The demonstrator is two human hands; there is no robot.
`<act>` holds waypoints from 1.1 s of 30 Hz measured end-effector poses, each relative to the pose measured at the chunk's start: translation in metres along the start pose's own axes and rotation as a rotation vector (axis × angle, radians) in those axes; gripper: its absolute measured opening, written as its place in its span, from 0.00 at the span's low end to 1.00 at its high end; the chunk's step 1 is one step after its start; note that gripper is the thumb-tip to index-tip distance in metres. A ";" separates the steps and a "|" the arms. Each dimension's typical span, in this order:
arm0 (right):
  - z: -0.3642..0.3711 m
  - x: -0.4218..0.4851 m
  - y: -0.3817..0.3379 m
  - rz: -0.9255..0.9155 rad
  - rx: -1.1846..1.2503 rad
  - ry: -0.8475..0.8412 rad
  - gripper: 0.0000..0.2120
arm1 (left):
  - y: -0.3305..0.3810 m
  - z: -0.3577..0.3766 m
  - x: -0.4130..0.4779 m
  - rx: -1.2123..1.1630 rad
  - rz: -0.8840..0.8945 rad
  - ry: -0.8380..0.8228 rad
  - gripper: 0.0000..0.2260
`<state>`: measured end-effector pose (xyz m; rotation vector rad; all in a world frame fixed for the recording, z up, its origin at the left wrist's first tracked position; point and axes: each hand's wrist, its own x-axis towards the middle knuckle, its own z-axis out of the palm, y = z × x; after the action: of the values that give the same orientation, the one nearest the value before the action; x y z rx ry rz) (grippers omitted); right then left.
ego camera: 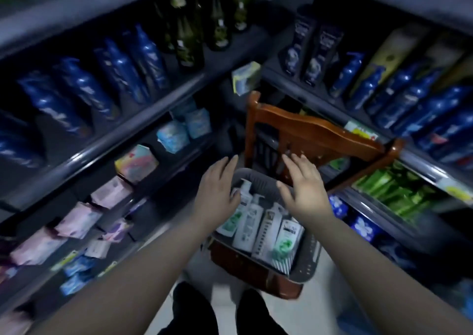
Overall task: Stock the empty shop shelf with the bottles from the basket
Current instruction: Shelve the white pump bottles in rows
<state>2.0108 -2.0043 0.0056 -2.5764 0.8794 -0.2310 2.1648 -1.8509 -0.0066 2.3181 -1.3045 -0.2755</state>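
Observation:
A grey plastic basket (pixel 308 260) sits on the seat of a brown wooden chair (pixel 317 132) in the aisle. Several white bottles (pixel 252 223) with green or grey labels lie side by side in the basket. My left hand (pixel 217 188) hovers over the basket's left rim with fingers straight and holds nothing. Over the far right part of the basket, my right hand (pixel 304 186) has its fingers spread and is also empty. Both hands are above the bottles; I cannot tell whether they touch them.
Shelves stand on both sides. Blue bottles (pixel 76 89) fill the left upper shelf, dark glass bottles (pixel 189 40) stand beyond. Pastel packets (pixel 107 194) fill the lower left shelves. More blue bottles (pixel 414 99) and green packs (pixel 399 191) are on the right. My feet (pixel 220 311) stand on pale floor.

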 end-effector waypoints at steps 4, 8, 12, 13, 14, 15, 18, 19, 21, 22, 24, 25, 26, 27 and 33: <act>0.030 -0.033 0.059 0.163 0.033 -0.059 0.28 | 0.000 0.062 -0.003 0.019 -0.037 -0.177 0.32; 0.075 -0.061 0.099 0.279 0.115 -0.103 0.27 | -0.016 0.118 -0.002 0.030 -0.089 -0.312 0.33; 0.132 -0.077 0.122 0.409 0.173 -0.163 0.27 | -0.045 0.170 0.001 0.034 -0.174 -0.409 0.34; 0.148 -0.079 0.126 0.424 0.185 -0.189 0.28 | -0.054 0.182 0.002 0.050 -0.185 -0.437 0.35; 0.164 -0.078 0.130 0.430 0.194 -0.216 0.28 | -0.062 0.193 0.004 0.067 -0.194 -0.465 0.35; 0.180 -0.076 0.133 0.432 0.205 -0.245 0.28 | -0.071 0.203 0.007 0.084 -0.204 -0.489 0.36; 0.225 -0.062 0.138 0.454 0.276 -0.313 0.30 | -0.091 0.229 0.018 0.136 -0.259 -0.495 0.39; 0.239 -0.057 0.138 0.472 0.302 -0.332 0.30 | -0.097 0.237 0.021 0.143 -0.278 -0.480 0.40; 0.265 -0.047 0.138 0.514 0.323 -0.337 0.30 | -0.105 0.250 0.028 0.126 -0.285 -0.461 0.40; 0.276 -0.043 0.137 0.532 0.315 -0.330 0.31 | -0.108 0.255 0.032 0.110 -0.278 -0.459 0.41; 0.296 -0.035 0.137 0.556 0.278 -0.324 0.31 | -0.113 0.267 0.037 0.072 -0.271 -0.438 0.41; 0.305 -0.032 0.138 0.570 0.260 -0.325 0.31 | -0.115 0.272 0.039 0.046 -0.282 -0.412 0.41; 0.312 -0.029 0.139 0.588 0.245 -0.325 0.32 | -0.116 0.277 0.041 0.019 -0.295 -0.385 0.41; 0.318 -0.025 0.140 0.608 0.231 -0.324 0.33 | -0.117 0.281 0.042 -0.005 -0.301 -0.362 0.41; 0.341 0.000 0.140 0.750 0.172 -0.318 0.41 | -0.122 0.292 0.038 -0.046 -0.255 -0.294 0.41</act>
<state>2.0300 -1.9949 -0.3627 -1.8864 1.5243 0.2985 2.1633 -1.9153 -0.3183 2.4725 -1.1117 -0.7462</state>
